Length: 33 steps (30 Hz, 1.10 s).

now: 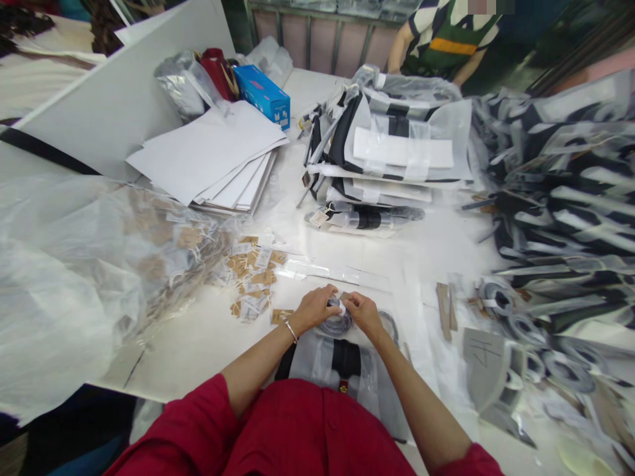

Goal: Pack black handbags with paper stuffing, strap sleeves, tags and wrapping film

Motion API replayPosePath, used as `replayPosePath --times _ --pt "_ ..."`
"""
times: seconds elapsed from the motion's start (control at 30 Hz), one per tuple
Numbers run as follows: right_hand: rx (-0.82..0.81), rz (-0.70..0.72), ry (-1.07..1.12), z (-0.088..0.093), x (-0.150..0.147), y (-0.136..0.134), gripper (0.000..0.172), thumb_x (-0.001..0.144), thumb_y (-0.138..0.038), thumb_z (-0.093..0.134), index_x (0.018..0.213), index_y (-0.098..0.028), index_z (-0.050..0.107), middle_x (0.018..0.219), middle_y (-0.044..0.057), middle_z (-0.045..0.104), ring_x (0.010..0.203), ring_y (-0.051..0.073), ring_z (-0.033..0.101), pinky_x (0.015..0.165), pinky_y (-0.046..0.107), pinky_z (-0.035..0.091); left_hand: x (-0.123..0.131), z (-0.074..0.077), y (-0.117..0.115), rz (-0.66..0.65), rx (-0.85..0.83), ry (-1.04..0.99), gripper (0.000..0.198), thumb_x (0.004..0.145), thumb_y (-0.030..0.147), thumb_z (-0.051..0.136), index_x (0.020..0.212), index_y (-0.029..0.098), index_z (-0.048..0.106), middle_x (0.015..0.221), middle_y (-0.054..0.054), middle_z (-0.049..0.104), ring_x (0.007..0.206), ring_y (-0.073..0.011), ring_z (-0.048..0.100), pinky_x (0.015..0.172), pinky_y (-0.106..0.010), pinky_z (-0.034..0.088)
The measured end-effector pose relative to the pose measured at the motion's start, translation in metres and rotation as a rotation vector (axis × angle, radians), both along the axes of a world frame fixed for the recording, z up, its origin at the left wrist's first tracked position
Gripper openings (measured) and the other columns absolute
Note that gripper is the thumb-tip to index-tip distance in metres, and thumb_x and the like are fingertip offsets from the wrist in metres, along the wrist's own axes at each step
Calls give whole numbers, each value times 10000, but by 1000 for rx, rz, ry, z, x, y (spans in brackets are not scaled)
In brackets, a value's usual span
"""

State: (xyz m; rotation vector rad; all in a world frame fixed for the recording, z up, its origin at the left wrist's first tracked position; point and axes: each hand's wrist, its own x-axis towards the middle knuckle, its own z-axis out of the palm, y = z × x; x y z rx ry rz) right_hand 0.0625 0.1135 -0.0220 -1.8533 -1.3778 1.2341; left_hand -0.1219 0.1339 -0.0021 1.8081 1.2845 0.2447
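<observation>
My left hand (pixel 312 307) and my right hand (pixel 364 312) meet at the near middle of the white table (pixel 198 344). Both have fingers pinched together on a coiled grey belt (pixel 336 324) and a small white tag on it. Under my wrists lies a flat clear bag (pixel 342 363) with a grey and black garment inside. A silver bracelet sits on my left wrist. Small brown paper tags (pixel 253 274) lie scattered just left of my left hand.
A stack of bagged black-and-white garments (pixel 391 158) stands at mid table, a bigger heap (pixel 560 192) at right. White card sheets (pixel 218 158) and a blue box (pixel 262 92) lie back left. Crumpled clear plastic (pixel 74 277) fills the left. Another person in a striped top (pixel 446 33) stands beyond.
</observation>
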Motion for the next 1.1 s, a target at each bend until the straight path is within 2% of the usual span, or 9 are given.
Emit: replayPosePath --times 0.07,0.17,0.27,0.37,0.5,0.63,0.7,0.93,1.1 --pt "-46 -28 26 3 2 1 246 708 -370 630 524 -236 538 475 -62 464 504 136 401 532 266 283 4 -4 -5 37 63 19 324 833 358 632 1115 235 528 1013 -20 662 918 -200 612 814 -305 455" --pt "-174 -25 149 11 9 2 285 727 -417 647 536 -215 581 474 -61 478 494 117 383 520 258 273 8 -10 -11 -17 192 74 174 881 339 584 1018 234 559 934 -13 633 890 -194 586 794 -297 430" --pt "-317 25 360 18 14 2 235 677 -409 735 703 -181 689 574 -45 593 525 102 426 534 241 300 9 -15 -13 -71 258 118 134 900 336 573 984 232 578 911 -21 618 894 -198 565 791 -302 411" --pt "-371 6 467 17 14 2 337 576 -322 818 852 -165 707 624 -42 634 541 95 463 536 226 321 8 -19 -13 -73 265 115 116 905 324 569 968 228 585 905 -21 614 892 -195 550 788 -304 402" --pt "-345 -28 371 4 10 3 440 491 -221 835 909 -171 705 509 -88 561 485 88 429 492 215 295 4 -21 -12 -117 261 59 114 913 309 558 985 224 579 924 -7 618 893 -183 543 797 -296 397" --pt "-313 25 244 -6 8 2 209 526 -260 798 689 -180 695 501 -62 571 488 96 437 481 222 295 3 -22 -11 -163 282 72 108 926 300 538 988 219 576 924 -5 615 884 -182 535 784 -295 394" --pt "-312 37 211 -8 8 1 189 545 -306 783 647 -180 685 515 -50 578 500 102 447 490 229 306 3 -23 -10 -181 292 95 118 935 308 524 992 220 579 936 -9 614 896 -185 532 788 -299 394" --pt "-350 79 241 -10 9 -1 353 589 -470 721 743 -153 705 561 -28 596 525 106 440 523 247 314 -8 -20 -5 -354 291 78 269 895 351 597 1119 210 551 1096 -32 599 1009 -196 519 876 -316 400" --pt "-371 73 214 -7 9 1 402 562 -504 723 751 -149 717 594 -11 620 549 115 463 532 247 336 -10 -22 -6 -328 386 97 253 875 303 632 1104 218 566 1128 -44 596 1120 -211 475 956 -358 355"
